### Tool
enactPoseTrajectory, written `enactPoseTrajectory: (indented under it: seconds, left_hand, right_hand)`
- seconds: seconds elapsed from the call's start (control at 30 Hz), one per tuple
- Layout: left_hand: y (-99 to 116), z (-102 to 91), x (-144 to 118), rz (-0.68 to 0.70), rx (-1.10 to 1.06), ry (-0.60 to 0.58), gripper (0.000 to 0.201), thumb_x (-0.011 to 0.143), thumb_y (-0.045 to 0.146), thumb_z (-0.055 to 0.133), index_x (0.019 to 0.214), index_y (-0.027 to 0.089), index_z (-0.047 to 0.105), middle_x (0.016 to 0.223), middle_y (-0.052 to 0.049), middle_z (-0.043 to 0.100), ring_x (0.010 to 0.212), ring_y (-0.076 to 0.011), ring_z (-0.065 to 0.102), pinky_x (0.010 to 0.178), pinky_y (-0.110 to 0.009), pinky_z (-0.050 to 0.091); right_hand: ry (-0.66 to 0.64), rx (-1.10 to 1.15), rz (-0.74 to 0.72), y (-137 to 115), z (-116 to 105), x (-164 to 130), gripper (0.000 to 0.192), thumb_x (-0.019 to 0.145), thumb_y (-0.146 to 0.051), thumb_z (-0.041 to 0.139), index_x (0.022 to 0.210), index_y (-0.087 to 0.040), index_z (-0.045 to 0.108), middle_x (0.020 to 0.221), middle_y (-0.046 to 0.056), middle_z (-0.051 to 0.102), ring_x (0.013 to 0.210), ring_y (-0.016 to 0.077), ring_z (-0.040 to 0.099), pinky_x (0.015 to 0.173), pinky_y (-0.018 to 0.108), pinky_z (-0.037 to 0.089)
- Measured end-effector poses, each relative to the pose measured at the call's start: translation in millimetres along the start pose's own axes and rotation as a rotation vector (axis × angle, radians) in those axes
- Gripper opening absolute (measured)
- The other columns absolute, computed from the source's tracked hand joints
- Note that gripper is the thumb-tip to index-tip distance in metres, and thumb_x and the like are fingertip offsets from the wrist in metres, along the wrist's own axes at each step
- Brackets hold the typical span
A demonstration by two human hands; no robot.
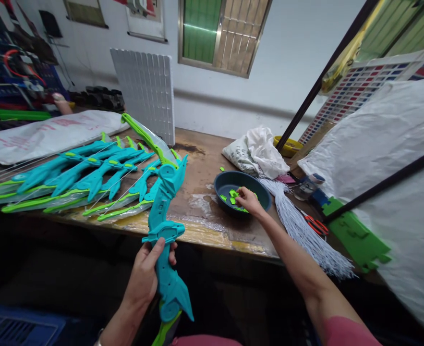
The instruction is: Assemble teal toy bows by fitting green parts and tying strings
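Note:
My left hand [146, 274] grips the handle of a teal toy bow [167, 202] with green limbs, held upright at the table's front edge. My right hand [248, 200] reaches into a dark blue bowl [224, 181] and its fingers pinch at small green plastic pieces [233, 194] inside. A few green pieces lie on the wooden table [204, 158] beside the bowl.
Several finished teal and green bows [85, 173] lie piled at the left. A bundle of white cords [301, 226], red scissors [317, 225] and a green plastic part [356, 235] sit to the right. White bags [258, 151] and a white foam panel [145, 91] stand behind.

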State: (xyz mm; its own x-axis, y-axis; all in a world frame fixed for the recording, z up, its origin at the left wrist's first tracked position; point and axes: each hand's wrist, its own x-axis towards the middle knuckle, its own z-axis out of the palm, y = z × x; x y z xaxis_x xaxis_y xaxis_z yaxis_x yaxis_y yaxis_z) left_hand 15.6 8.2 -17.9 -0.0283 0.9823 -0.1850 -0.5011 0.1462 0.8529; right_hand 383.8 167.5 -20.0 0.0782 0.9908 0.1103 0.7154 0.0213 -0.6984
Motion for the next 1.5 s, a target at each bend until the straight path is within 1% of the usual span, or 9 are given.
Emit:
enactPoseTrajectory:
  seconds: [0.23, 0.4, 0.6, 0.77, 0.93, 1.07, 1.13, 1.27, 1.5]
  left_hand:
    - [1.7, 6.0, -0.8, 0.017, -0.024, -0.025, 0.043, 0.078, 0.051, 0.079, 0.091, 0.013, 0.065, 0.076, -0.006, 0.072, 0.055, -0.0135, 0.060, 0.050, -0.024, 0.048]
    - [-1.8, 11.1, 3.8, 0.069, -0.040, -0.033, 0.040, 0.082, 0.050, 0.076, 0.097, 0.016, 0.062, 0.080, -0.005, 0.073, 0.056, -0.0130, 0.060, 0.053, -0.025, 0.050]
    - [-10.0, 5.9, 3.2, 0.146, 0.033, -0.063, 0.031, 0.092, 0.047, 0.068, 0.105, 0.019, 0.063, 0.077, -0.001, 0.069, 0.060, -0.0120, 0.059, 0.056, -0.023, 0.048]
    - [-7.5, 5.0, -2.7, 0.199, 0.132, -0.045, 0.032, 0.091, 0.048, 0.068, 0.104, 0.019, 0.064, 0.074, 0.001, 0.066, 0.058, -0.0122, 0.057, 0.055, -0.023, 0.048]
    - [-5.6, 9.1, -3.5, 0.241, 0.224, -0.023, 0.032, 0.091, 0.050, 0.068, 0.097, 0.019, 0.062, 0.068, 0.002, 0.064, 0.055, -0.0122, 0.055, 0.053, -0.023, 0.047]
    - [-6.2, 12.2, -3.1, 0.235, 0.299, -0.006, 0.035, 0.091, 0.053, 0.065, 0.089, 0.018, 0.062, 0.069, 0.000, 0.064, 0.052, -0.0125, 0.054, 0.049, -0.024, 0.046]
    - [-5.9, 13.1, -4.0, 0.239, 0.327, -0.009, 0.036, 0.091, 0.054, 0.063, 0.086, 0.019, 0.062, 0.067, 0.000, 0.063, 0.052, -0.0135, 0.055, 0.049, -0.025, 0.046]
    - [-6.9, 9.7, -8.4, 0.263, 0.418, 0.025, 0.036, 0.091, 0.055, 0.062, 0.081, 0.020, 0.062, 0.062, 0.000, 0.061, 0.051, -0.0148, 0.054, 0.049, -0.026, 0.045]
    - [-19.9, -7.4, -2.4, 0.291, 0.579, 0.052, 0.041, 0.088, 0.059, 0.061, 0.075, 0.020, 0.062, 0.057, 0.000, 0.061, 0.050, -0.0161, 0.055, 0.050, -0.027, 0.045]
  right_hand:
    - [0.076, 0.292, -0.100, -50.2, 2.8, -16.4, 0.031, 0.075, -0.044, 0.078, 0.086, -0.017, 0.066, 0.064, -0.003, 0.059, 0.061, 0.0134, 0.054, 0.063, 0.027, 0.048]
    - [-0.031, 0.588, -0.184, -119.8, 42.2, -77.3, 0.036, 0.078, -0.050, 0.076, 0.090, -0.019, 0.062, 0.075, 0.000, 0.067, 0.065, 0.0144, 0.062, 0.065, 0.027, 0.052]
    - [-0.081, 1.000, -0.164, -183.3, 99.8, -144.1, 0.021, 0.081, -0.033, 0.080, 0.092, -0.021, 0.067, 0.075, -0.002, 0.067, 0.063, 0.0139, 0.066, 0.063, 0.026, 0.054]
    - [0.038, 0.846, -0.218, -188.4, 119.2, -155.6, 0.011, 0.087, -0.030, 0.075, 0.088, -0.021, 0.070, 0.076, 0.000, 0.066, 0.063, 0.0131, 0.064, 0.058, 0.024, 0.050]
    - [0.066, 0.616, -0.350, -189.2, 109.6, -154.8, 0.008, 0.092, -0.027, 0.068, 0.087, -0.021, 0.071, 0.082, 0.001, 0.062, 0.069, 0.0127, 0.061, 0.063, 0.025, 0.048]
    - [0.087, 0.496, -0.394, -191.5, 101.1, -149.6, 0.005, 0.088, -0.025, 0.069, 0.089, -0.021, 0.070, 0.106, 0.006, 0.059, 0.089, 0.0160, 0.060, 0.072, 0.026, 0.049]
    - [0.009, 0.539, -0.335, -191.1, 98.2, -145.9, 0.017, 0.086, -0.028, 0.070, 0.101, -0.021, 0.067, 0.110, 0.006, 0.060, 0.095, 0.0182, 0.061, 0.077, 0.028, 0.050]
    - [-0.409, 0.659, -0.185, -186.1, 95.7, -140.6, 0.031, 0.093, -0.040, 0.060, 0.115, -0.020, 0.060, 0.089, 0.002, 0.065, 0.075, 0.0162, 0.062, 0.070, 0.028, 0.050]
    - [-0.283, 0.456, -0.221, -171.0, 110.3, -144.7, 0.020, 0.086, -0.034, 0.070, 0.094, -0.018, 0.062, 0.078, -0.004, 0.059, 0.073, 0.0124, 0.053, 0.064, 0.022, 0.040]
